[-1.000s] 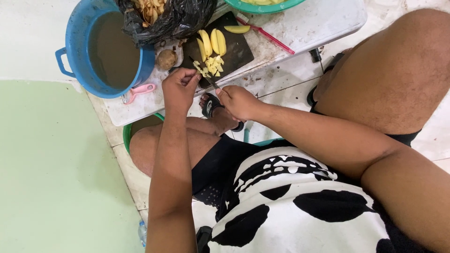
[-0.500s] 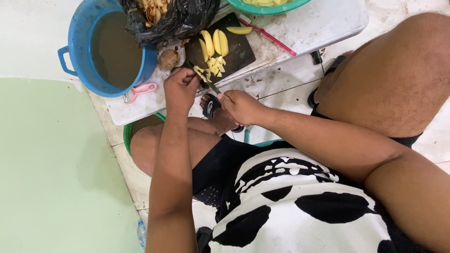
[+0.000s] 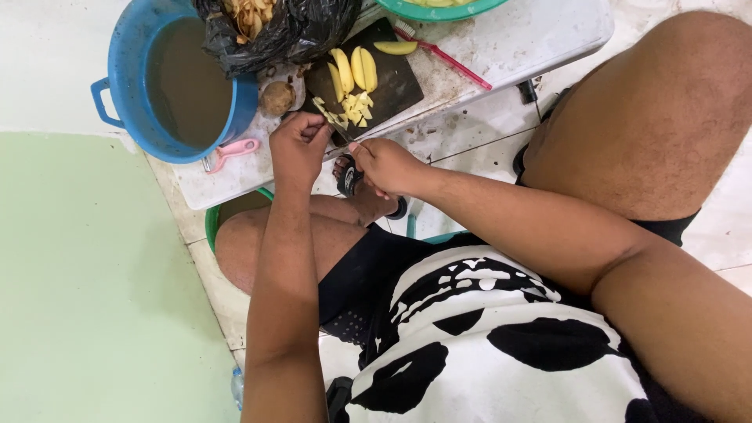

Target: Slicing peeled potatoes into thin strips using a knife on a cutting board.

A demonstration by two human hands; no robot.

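Note:
A black cutting board (image 3: 395, 82) lies on a low white table (image 3: 517, 43). On it are yellow potato wedges (image 3: 354, 69) and a small pile of cut potato pieces (image 3: 350, 108). My left hand (image 3: 296, 149) pinches a potato piece at the board's near edge. My right hand (image 3: 385, 166) grips a knife whose blade (image 3: 325, 116) points toward the left hand's fingertips. Most of the knife is hidden by my hands.
A blue pot of murky water (image 3: 176, 82) stands at the table's left, beside a black bag of peelings (image 3: 278, 31), an unpeeled potato (image 3: 276, 98) and a pink peeler (image 3: 233, 151). A green bowl (image 3: 439, 8) and a pink brush (image 3: 446, 55) sit farther back. My knees flank the table.
My right hand has moved a little left, bringing the knife closer to my left hand. The left hand stays at the board's edge.

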